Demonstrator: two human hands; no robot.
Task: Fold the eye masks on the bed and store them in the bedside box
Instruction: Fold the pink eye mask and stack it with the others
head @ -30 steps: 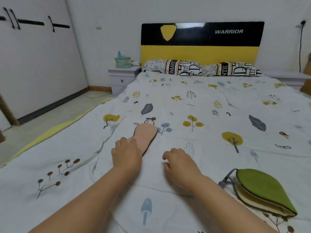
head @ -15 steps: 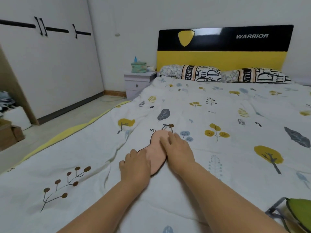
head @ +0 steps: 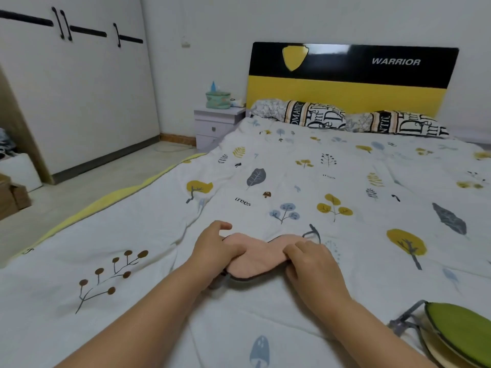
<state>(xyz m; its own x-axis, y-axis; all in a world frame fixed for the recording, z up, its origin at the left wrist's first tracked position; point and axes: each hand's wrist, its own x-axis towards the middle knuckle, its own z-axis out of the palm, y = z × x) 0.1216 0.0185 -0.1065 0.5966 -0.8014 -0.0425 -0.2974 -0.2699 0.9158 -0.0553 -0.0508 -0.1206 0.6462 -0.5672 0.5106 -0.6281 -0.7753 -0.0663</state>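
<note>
The bed is carrying a pink eye mask lying flat for folding. The left hand and right hand are each pinching one end, their grip clamped on it, probably lining up the halves.

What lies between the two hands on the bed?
The head view shows the pink eye mask spread flat between the left hand and right hand, both gripping its ends.
</note>
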